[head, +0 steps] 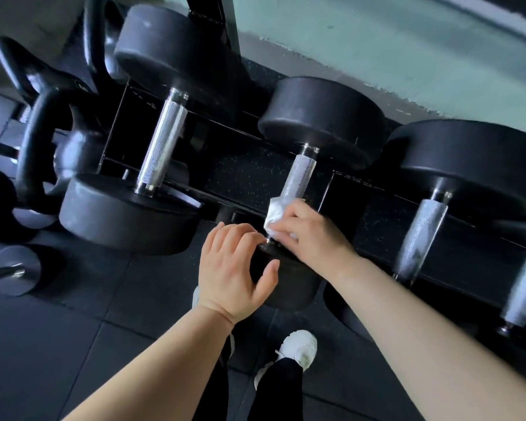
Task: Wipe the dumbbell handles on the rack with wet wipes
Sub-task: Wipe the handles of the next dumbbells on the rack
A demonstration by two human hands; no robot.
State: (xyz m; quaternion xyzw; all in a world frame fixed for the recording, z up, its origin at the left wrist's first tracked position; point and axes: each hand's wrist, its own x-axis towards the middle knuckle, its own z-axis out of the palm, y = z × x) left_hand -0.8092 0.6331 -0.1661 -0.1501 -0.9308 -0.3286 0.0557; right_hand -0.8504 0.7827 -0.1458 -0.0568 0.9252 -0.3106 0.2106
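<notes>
A person's right hand (308, 235) grips a wet wipe (274, 214) around the near end of the middle dumbbell's handle (298, 176) on the rack (243, 174); the left hand (234, 268) rests open on its near weight (286, 284). A loose grip could let the wipe slip off.

We have one view, worn on the head: it faces forward and steeply down, close over the front edge of the rack (374, 208), tilted sideways.
</notes>
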